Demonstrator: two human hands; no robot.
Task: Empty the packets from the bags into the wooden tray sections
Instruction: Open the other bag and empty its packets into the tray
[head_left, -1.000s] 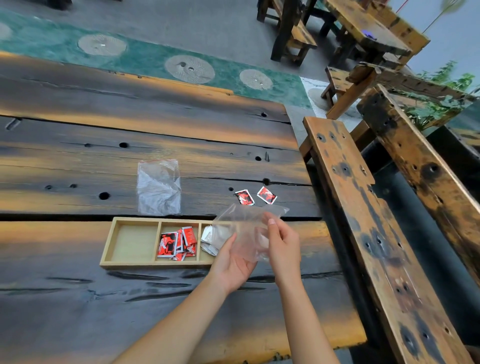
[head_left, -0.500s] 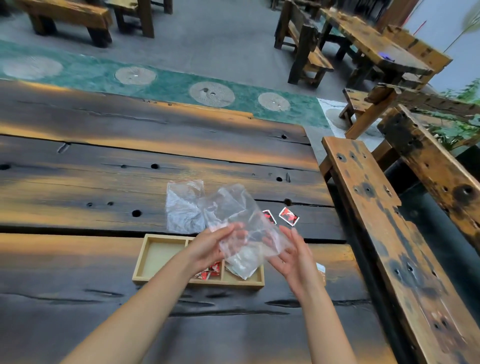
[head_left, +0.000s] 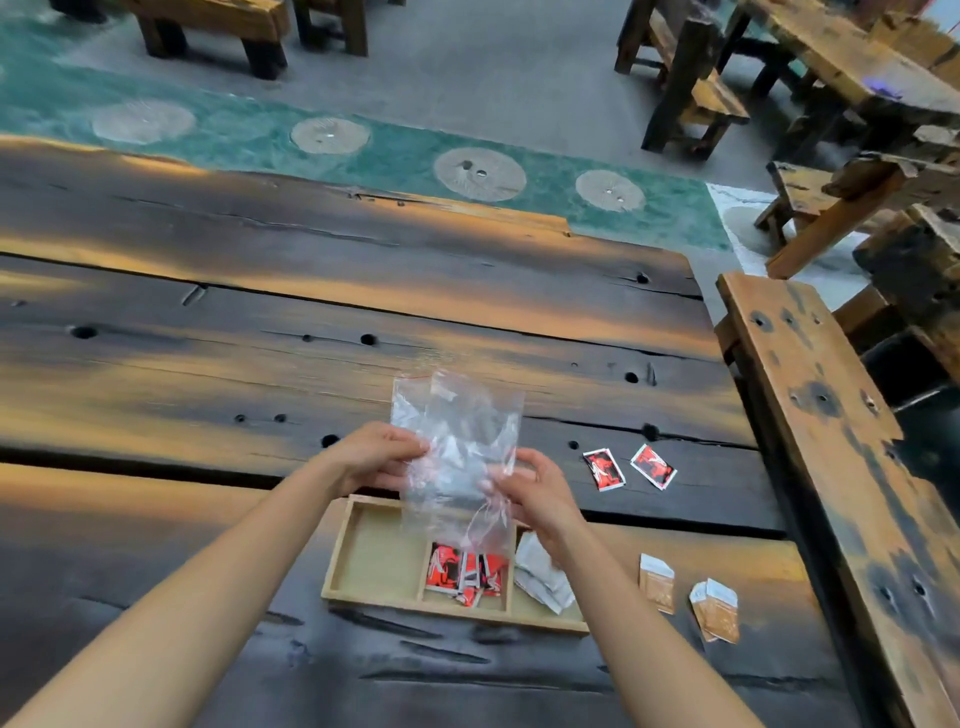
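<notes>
A light wooden tray (head_left: 340, 551) with three sections lies on the dark table. Its left section is bare, its middle one holds several red packets (head_left: 462, 571), its right one white packets (head_left: 540, 577). Above the tray I hold a clear plastic bag (head_left: 457, 467) upright, my left hand (head_left: 379, 457) pinching its left edge and my right hand (head_left: 535, 488) its right edge. The bag looks empty. A second clear bag seems to lie behind it, overlapping; I cannot separate the two.
Two red packets (head_left: 628, 467) lie on the table right of the bag. Three brown-and-white packets (head_left: 691, 592) lie right of the tray. A wooden bench (head_left: 831, 467) runs along the table's right side. More benches and tables stand beyond.
Both hands have lifted the clear bag from beside the tray's right end up and to the left, and now hold it flat and upright over the tray. The camera tilted up.
</notes>
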